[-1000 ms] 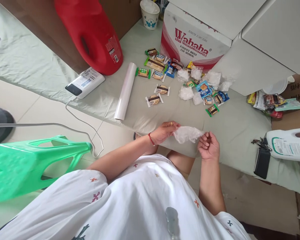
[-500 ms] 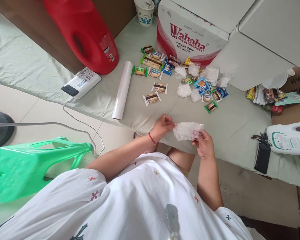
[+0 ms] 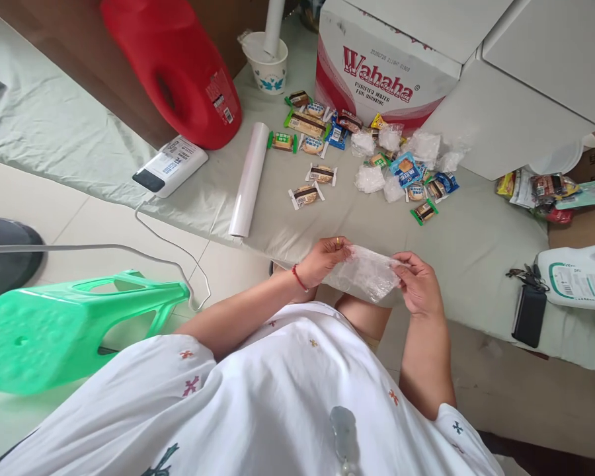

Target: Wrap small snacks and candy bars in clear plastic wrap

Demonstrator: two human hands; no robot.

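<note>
Between my two hands stretches a piece of crinkled clear plastic film, held over the front edge of the cloth-covered table. My left hand, with a red cord at the wrist, pinches its upper left corner. The fingers of my right hand grip its right edge. Beyond the hands lie several small wrapped biscuits and, further right, crumpled clumps of clear plastic mixed with more wrapped snacks. A roll of clear film lies to the left of the biscuits.
Behind the snacks stands a Wahaha water carton, with a paper cup to its left. A red jug and a white device with a cable are at left. On the right are a white bottle and a black case. A green stool is on the floor.
My left hand has taken hold of the film's upper left corner. My right hand has moved slightly right, and the film now hangs spread and tilted between both hands.
</note>
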